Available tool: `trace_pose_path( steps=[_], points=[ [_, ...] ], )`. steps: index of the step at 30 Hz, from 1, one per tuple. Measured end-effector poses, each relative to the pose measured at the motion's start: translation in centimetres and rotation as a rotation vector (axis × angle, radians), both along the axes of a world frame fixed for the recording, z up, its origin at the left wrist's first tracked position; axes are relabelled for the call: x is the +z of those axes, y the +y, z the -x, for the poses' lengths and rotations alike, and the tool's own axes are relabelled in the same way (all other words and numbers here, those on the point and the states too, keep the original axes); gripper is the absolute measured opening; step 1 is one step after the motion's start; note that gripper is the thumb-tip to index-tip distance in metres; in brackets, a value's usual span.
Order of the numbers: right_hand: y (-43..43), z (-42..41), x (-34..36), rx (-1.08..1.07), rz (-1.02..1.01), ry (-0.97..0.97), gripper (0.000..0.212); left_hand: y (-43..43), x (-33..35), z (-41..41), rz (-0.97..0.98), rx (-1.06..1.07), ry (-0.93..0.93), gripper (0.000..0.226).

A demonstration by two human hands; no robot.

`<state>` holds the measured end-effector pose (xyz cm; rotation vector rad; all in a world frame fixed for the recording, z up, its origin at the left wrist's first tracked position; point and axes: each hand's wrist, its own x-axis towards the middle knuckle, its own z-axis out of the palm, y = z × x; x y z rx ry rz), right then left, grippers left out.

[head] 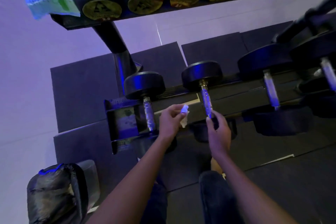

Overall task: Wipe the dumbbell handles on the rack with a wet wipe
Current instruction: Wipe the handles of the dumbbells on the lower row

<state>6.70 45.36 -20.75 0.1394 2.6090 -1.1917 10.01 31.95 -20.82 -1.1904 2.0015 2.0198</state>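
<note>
Bare forearms reach to the lower rack (236, 99). Of the hands, the left hand (170, 122) pinches a crumpled wet wipe (184, 113) between two dumbbells. The right hand (219, 132) is loosely curled and holds nothing, one fingertip at the near end of the second handle (206, 102). That handle and the first handle (149, 114) run lengthwise away from the person, across the rack.

We look through one wide-angle camera worn on the head, facing forward and steeply down. It sits close above the rack's lower shelf (236, 96), near enough that the left hand (171, 120) and right hand (218, 131) reach it mid-frame. The upper shelf (163, 14) curves across the top edge; floor mats (291, 178) fill the bottom.
</note>
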Motion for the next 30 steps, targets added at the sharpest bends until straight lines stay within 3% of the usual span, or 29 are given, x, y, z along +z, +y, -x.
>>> trace_pose_path(
  steps=[4, 8, 10, 14, 16, 18, 19, 22, 27, 30],
  points=[
    [5.2, 3.2, -3.1, -0.114, 0.049, -0.144, 0.042, 4.2, -2.2, 3.8, 0.204, -0.215, 0.051, 0.015],
    [7.4, 4.0, -6.2, -0.173, 0.152, -0.292, 0.046, 5.3, -5.2, 6.1, 0.707, -0.924, 0.297, 0.023],
    [7.7, 3.9, -7.0, -0.165, 0.188, -0.312, 0.05, 4.8, -6.1, 6.9, 0.889, -1.091, 0.414, 0.026],
    [8.1, 3.8, -7.3, -0.124, 0.198, -0.302, 0.067, 5.5, -6.0, 9.7, 1.303, -1.286, 0.281, 0.017],
    [8.1, 3.9, -7.0, -0.085, 0.166, -0.278, 0.079, 7.2, -4.8, 12.0, 1.236, -1.498, -0.027, 0.017],
    [8.1, 3.9, -6.9, -0.062, 0.153, -0.277, 0.076, 9.2, -4.2, 14.1, 1.153, -1.619, -0.324, 0.021],
    [8.1, 3.9, -6.9, -0.06, 0.153, -0.284, 0.073, 9.8, -4.3, 14.8, 1.163, -1.646, -0.38, 0.022],
    [8.1, 4.0, -6.7, -0.058, 0.167, -0.288, 0.069, 10.0, -4.9, 14.8, 1.195, -1.658, -0.292, 0.024],
    [8.6, 4.1, -6.4, 0.01, 0.135, -0.35, 0.057, 6.9, -4.5, 9.7, 0.786, -1.137, -0.043, 0.017],
    [8.1, 4.3, -6.1, -0.034, 0.117, -0.332, 0.054, 6.4, -5.1, 7.0, 0.472, -0.74, -0.158, 0.009]
  ],
)
